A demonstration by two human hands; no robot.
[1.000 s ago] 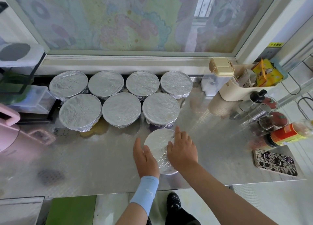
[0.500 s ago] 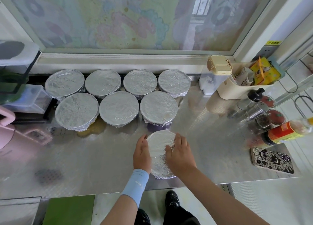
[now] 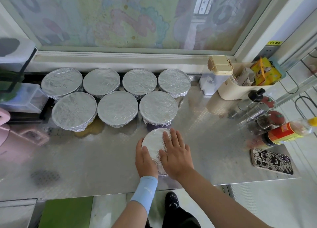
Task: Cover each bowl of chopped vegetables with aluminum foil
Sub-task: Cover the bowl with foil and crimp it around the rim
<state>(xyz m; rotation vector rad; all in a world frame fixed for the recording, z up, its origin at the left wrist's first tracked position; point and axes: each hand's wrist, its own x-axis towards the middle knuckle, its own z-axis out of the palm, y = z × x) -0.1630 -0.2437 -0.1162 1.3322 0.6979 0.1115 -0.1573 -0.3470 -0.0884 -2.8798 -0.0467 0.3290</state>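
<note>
Foil-covered bowl point(image 3: 154, 142) sits on the table point(image 3: 85, 159), well left of the phone point(image 3: 271, 160), near the front edge. Your left grip point(image 3: 145, 160) cups its left side, thumb on top, clamped on the bowl. Your right grip point(image 3: 175, 152) lies flat on the foil, fingers straight and slightly apart. Seven bowls point(image 3: 117, 107), all foiled, stand in two rows left of the phone and farther back.

Counter point(image 3: 85, 162) is embossed sheet metal, dull sheen, blurry reflections. Foil point(image 3: 117, 107) is finely crinkled, bright silver, flatter on top than at the rims. Right side: matt cream plastic bin point(image 3: 229, 90), brushed metal shaker point(image 3: 256, 109).
</note>
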